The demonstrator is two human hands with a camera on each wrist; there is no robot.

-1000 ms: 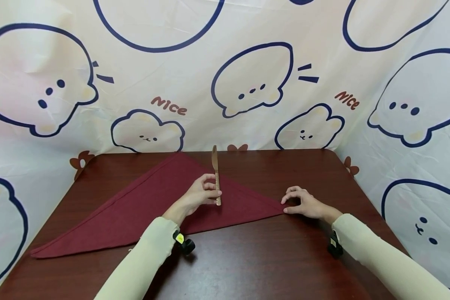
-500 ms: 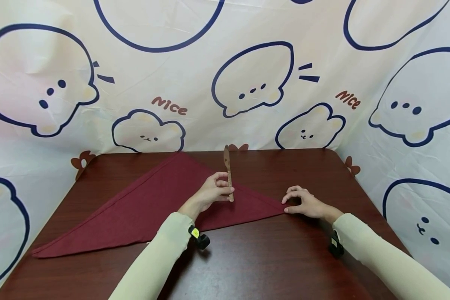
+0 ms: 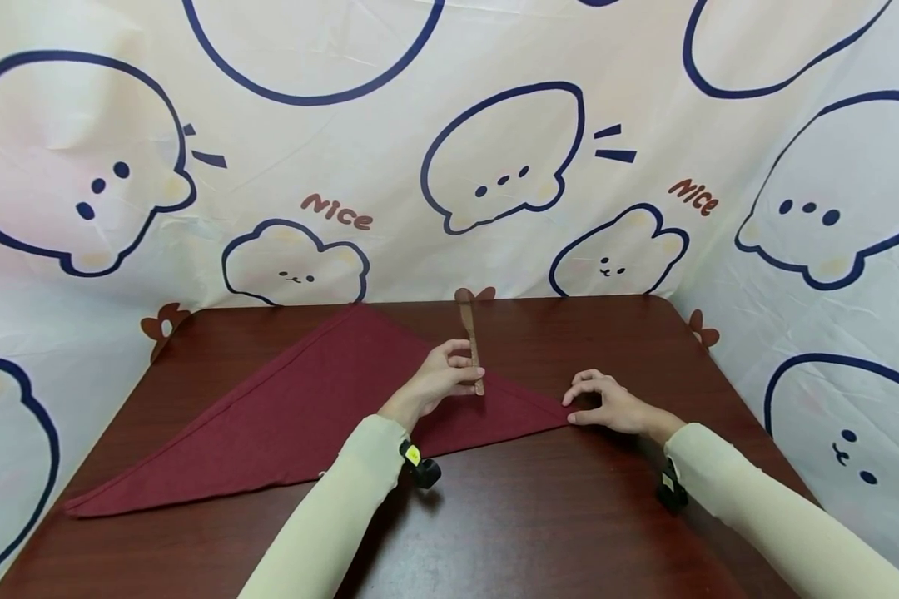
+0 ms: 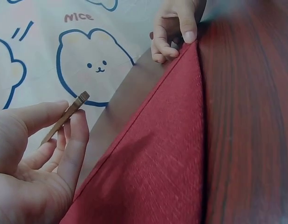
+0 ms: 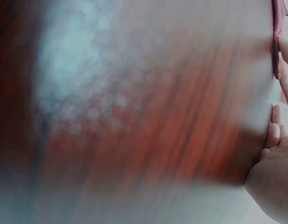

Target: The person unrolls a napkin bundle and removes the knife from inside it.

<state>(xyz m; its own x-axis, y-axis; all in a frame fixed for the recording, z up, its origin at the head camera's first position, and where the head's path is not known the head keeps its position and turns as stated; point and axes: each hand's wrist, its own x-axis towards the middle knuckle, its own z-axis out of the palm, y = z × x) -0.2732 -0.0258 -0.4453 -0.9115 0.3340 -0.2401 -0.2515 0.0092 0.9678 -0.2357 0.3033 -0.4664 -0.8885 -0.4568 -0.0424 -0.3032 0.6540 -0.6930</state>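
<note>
My left hand (image 3: 438,376) pinches the handle of a gold table knife (image 3: 468,319) between thumb and fingers, raised over the right half of a dark red cloth napkin (image 3: 292,416). The knife points blade-up, leaning slightly left. In the left wrist view, the knife (image 4: 65,116) shows handle end first. Folded into a wide triangle, the napkin lies flat, its peak at the table's far edge. My right hand (image 3: 610,406) pinches its right corner, thumb on top in the left wrist view. Only part of the right hand (image 5: 277,158) and the napkin's edge (image 5: 276,37) enter the right wrist view.
A dark brown wooden table (image 3: 539,516) carries everything. Behind it and along both sides hangs a pale cloth backdrop (image 3: 389,166) with blue cartoon outlines. Small black cameras (image 3: 422,471) are strapped to both wrists, over pale sleeves.
My left hand has moved right with the knife, toward the right corner of the napkin, and the knife now leans a little left. The right hand and napkin have stayed put.
</note>
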